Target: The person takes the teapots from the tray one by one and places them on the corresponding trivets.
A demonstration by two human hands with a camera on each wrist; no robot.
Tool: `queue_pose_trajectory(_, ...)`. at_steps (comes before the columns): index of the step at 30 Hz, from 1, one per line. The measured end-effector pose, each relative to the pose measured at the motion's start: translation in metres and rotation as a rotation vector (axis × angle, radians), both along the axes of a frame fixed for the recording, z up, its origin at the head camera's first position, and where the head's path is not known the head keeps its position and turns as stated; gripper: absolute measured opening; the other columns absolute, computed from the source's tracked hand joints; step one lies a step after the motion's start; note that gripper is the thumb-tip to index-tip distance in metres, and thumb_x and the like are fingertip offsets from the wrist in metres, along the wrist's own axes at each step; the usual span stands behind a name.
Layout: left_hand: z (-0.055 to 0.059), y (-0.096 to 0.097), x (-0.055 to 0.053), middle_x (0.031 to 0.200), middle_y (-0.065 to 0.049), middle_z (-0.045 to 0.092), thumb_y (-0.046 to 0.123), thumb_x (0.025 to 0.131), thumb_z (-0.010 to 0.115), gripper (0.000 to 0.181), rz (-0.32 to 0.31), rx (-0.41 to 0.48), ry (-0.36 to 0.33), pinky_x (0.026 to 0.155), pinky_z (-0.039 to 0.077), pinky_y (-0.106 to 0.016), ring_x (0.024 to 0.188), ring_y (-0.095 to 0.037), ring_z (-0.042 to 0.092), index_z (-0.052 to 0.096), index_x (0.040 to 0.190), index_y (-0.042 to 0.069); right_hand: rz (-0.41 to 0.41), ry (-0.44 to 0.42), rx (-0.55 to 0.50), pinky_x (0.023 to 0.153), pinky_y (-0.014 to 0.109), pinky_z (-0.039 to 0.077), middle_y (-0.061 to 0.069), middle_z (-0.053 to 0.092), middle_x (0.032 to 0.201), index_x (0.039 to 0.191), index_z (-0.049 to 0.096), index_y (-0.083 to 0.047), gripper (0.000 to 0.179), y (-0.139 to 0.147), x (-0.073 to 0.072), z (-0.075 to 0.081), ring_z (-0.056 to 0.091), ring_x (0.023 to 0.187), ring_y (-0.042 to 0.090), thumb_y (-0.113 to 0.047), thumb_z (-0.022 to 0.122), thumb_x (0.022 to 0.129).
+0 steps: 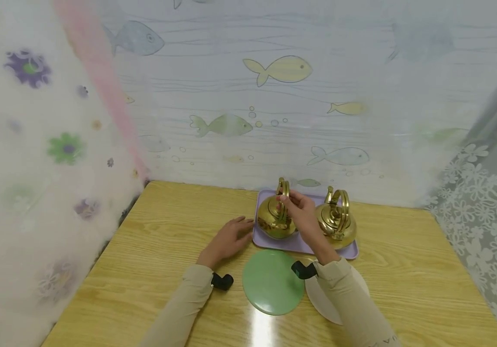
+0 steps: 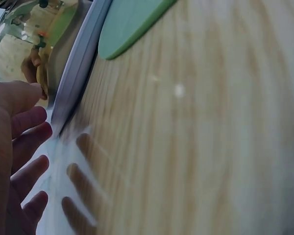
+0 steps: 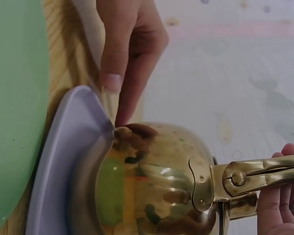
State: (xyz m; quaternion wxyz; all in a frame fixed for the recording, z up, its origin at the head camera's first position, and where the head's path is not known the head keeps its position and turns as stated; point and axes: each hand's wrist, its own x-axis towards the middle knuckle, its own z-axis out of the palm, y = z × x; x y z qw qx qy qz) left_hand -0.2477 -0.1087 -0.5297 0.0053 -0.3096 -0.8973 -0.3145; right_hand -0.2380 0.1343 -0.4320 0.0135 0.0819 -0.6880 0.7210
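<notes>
Two brass teakettles with upright hooped handles stand side by side on a lilac tray. My right hand grips the handle of the left teakettle; in the right wrist view its fingers show behind the handle. The right teakettle sits just beyond my right wrist, partly covered by it. Fingers extended and a little spread, my left hand is low over the table, its fingertips right at the tray's left edge. In the left wrist view, the hand appears beside the shiny kettle body.
In front of the tray lies a round green plate. A pale round plate is beside it, partly under my right forearm. The wood-grain table backs onto a fish-print curtain, with a flower-print curtain at left.
</notes>
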Motion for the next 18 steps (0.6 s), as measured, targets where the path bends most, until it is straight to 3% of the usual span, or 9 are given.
queue_pose_trajectory(6,-0.0046,0.0027,-0.0026,0.153,-0.007,0.053,0.027,0.103,0.057,0.047,0.018,0.024,-0.03,0.124,0.029,-0.052,0.148,-0.034,0.037,0.056,0.146,0.007,-0.022,-0.009,-0.013,0.087,0.032,0.061,0.033,0.061,0.127,0.139,0.055,0.009,0.041,0.0012,0.001,0.0019,0.07,0.099,0.027,-0.012,0.057,0.104)
queue_pose_trajectory(14,-0.0065,0.006,-0.0063,0.154,-0.007,0.052,0.025,0.099,0.06,0.051,0.006,0.029,-0.021,0.124,0.029,-0.051,0.148,-0.034,0.039,0.056,0.146,0.006,-0.048,0.006,-0.058,0.085,0.032,0.062,0.007,0.069,0.114,0.139,0.055,0.009,0.041,0.0055,0.0005,0.0002,0.068,0.1,0.025,-0.009,0.058,0.103)
queue_pose_trajectory(18,-0.0083,0.0061,-0.0074,0.155,-0.007,0.05,0.023,0.096,0.063,0.054,0.006,0.041,-0.037,0.125,0.027,-0.051,0.149,-0.034,0.037,0.055,0.146,0.005,-0.048,0.007,-0.052,0.083,0.03,0.062,0.013,0.069,0.115,0.138,0.056,0.009,0.04,0.0072,-0.0003,-0.0007,0.069,0.096,0.025,-0.01,0.059,0.103)
